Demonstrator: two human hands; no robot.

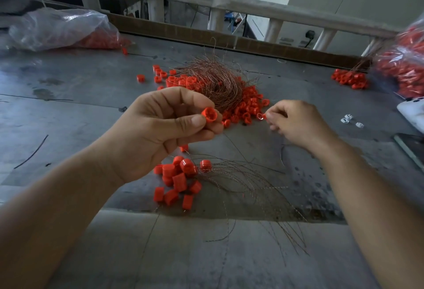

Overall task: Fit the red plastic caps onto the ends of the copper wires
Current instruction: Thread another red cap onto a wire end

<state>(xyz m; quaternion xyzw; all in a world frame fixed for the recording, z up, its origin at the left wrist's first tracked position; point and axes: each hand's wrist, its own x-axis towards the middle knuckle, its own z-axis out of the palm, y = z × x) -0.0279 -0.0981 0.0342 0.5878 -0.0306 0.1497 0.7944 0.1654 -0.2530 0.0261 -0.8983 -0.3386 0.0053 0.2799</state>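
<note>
Red cap (209, 114) looks light, rigid, slippery; my left fingers (195, 121) pinch its sides, right fingers (278, 114) pinch another cap (261, 116).

Bright red caps (176, 181) lie on the dull, stained grey surface (80, 87); at twelve o'clock a reddish-copper wire tangle (215, 82); at three o'clock small white clips (347, 120).

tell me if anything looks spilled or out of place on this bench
A stray red cap lies outside the plastic bag at far left, and a few white plastic pieces sit apart at right.
</note>
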